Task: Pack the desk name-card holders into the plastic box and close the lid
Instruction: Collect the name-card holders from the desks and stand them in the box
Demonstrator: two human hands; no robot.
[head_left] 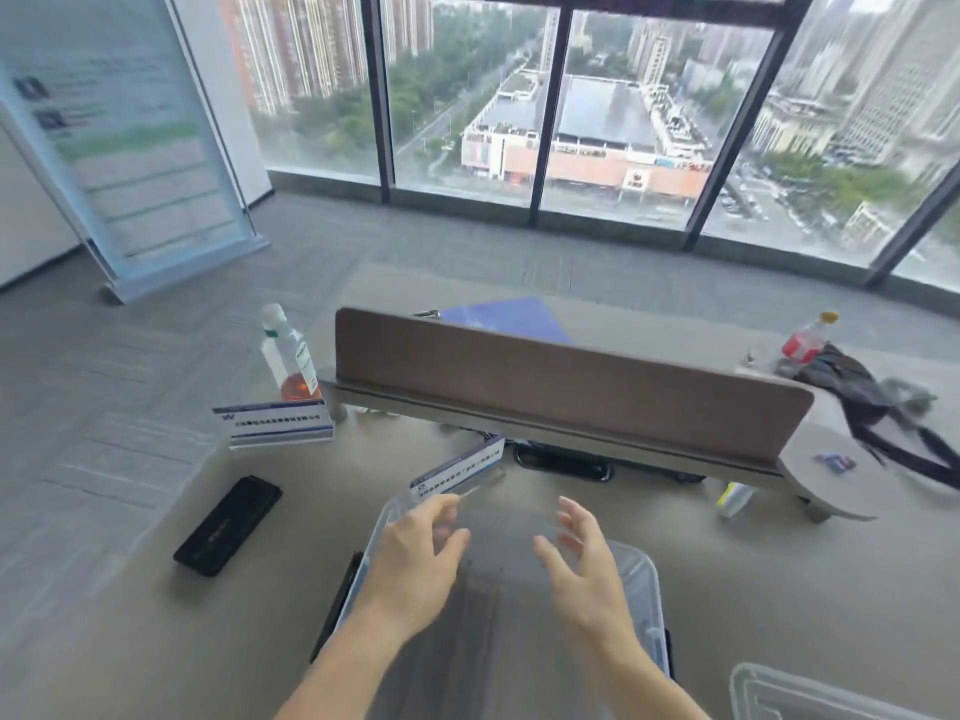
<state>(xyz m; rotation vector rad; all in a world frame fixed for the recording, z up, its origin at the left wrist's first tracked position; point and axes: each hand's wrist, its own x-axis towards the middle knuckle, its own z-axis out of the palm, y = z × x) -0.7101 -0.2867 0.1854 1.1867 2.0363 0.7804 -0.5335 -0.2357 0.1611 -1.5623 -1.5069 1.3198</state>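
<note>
Name-card holder (pixel 457 466) at plastic box (pixel 644 589) far rim, long axis near-left to far-right, left hand (pixel 415 558) and right hand (pixel 582 558) spread, empty.

Clear rectangular plastic box (pixel 647 579) open; its clear lid (pixel 779 691) lies right; one blue-white acrylic name-card holder (pixel 278 423) stands left; second holder (pixel 457 466) tilts at far rim

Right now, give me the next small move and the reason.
Probably lower the tilted name-card holder fully into the plastic box: it sits at the box's far rim by the left hand, and a second holder stands on the desk.
</note>
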